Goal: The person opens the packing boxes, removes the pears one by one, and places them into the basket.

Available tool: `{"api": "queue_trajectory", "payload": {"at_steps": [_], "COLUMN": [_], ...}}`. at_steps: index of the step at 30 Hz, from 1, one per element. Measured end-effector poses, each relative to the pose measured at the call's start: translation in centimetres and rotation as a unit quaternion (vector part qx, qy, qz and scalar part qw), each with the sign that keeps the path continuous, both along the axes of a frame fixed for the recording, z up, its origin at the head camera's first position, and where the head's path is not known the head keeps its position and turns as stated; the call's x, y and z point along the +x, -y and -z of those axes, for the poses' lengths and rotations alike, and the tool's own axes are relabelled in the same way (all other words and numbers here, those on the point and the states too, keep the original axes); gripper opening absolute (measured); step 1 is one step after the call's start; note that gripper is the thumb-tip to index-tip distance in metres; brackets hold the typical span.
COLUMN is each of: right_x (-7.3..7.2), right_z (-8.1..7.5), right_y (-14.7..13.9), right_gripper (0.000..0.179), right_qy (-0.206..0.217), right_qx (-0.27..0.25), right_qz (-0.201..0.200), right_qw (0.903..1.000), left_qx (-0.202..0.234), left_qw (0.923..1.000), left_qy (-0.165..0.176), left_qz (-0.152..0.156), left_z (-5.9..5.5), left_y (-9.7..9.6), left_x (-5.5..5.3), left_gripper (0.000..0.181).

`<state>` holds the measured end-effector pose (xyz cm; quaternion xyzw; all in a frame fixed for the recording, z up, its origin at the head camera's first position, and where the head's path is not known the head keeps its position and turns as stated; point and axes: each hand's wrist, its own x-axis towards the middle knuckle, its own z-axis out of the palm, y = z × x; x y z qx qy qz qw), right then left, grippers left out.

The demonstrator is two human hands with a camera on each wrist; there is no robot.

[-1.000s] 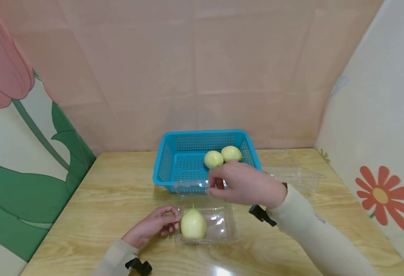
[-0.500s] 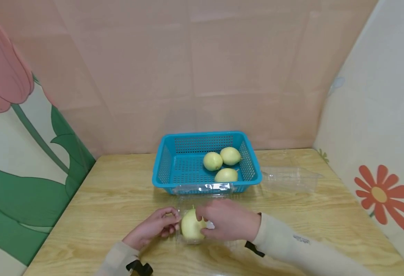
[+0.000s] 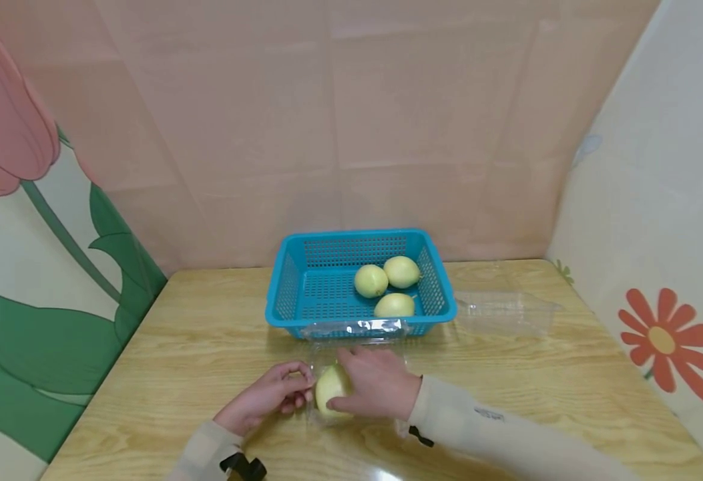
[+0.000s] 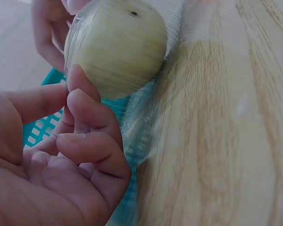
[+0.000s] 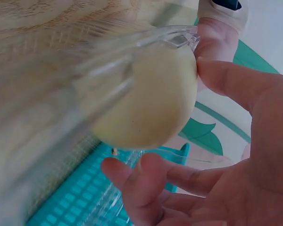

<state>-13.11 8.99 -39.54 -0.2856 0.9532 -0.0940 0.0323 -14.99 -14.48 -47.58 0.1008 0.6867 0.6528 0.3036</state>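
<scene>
A pale yellow-green pear (image 3: pixel 330 387) sits at the left end of an opened clear plastic clamshell box (image 3: pixel 356 422), its lid raised at the back. My left hand (image 3: pixel 270 394) pinches the box's left wall between thumb and fingertips; the left wrist view shows the grip close up. From the right, my right hand (image 3: pixel 381 384) is bent round the pear. In the right wrist view my right thumb (image 5: pixel 221 77) touches the pear (image 5: pixel 151 103), and the other fingers curl by its stem end. Much of the box is hidden under the right hand.
Behind the box stands a blue plastic basket (image 3: pixel 303 321) with three pears (image 3: pixel 394 305) in its right half. To its right lies another clear plastic container (image 3: pixel 507 312). All rest on a wooden table (image 3: pixel 207 321) backed by a pinkish wall sheet.
My right hand has come down from in front of the basket, leftward and toward me, to the pear in the box. The left hand keeps its place on the box wall.
</scene>
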Motion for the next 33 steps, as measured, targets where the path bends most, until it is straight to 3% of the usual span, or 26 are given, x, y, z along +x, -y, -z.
{"api": "queue_trajectory", "payload": {"at_steps": [15,21,33], "right_x": [-0.5,-0.8,-1.2], "right_z": [0.6,0.4,0.3], "right_y": [1.5,1.6,1.2], "right_gripper": [0.064,0.08,0.093], "right_qy": [0.088,0.115,0.157], "right_qx": [-0.013,-0.003,0.013], "right_qz": [0.011,0.011,0.016], "right_qw": [0.996,0.9933,0.9874], "left_qx": [0.007,0.01,0.009], "left_qw": [0.9999,0.9999,0.9999], "left_qy": [-0.009,-0.013,-0.014], "left_qz": [-0.003,0.001,0.002], "left_z": [-0.1,-0.1,0.0], "left_y": [0.1,0.1,0.1], "left_x": [-0.1,-0.1,-0.1], "left_gripper": [0.011,0.01,0.011]}}
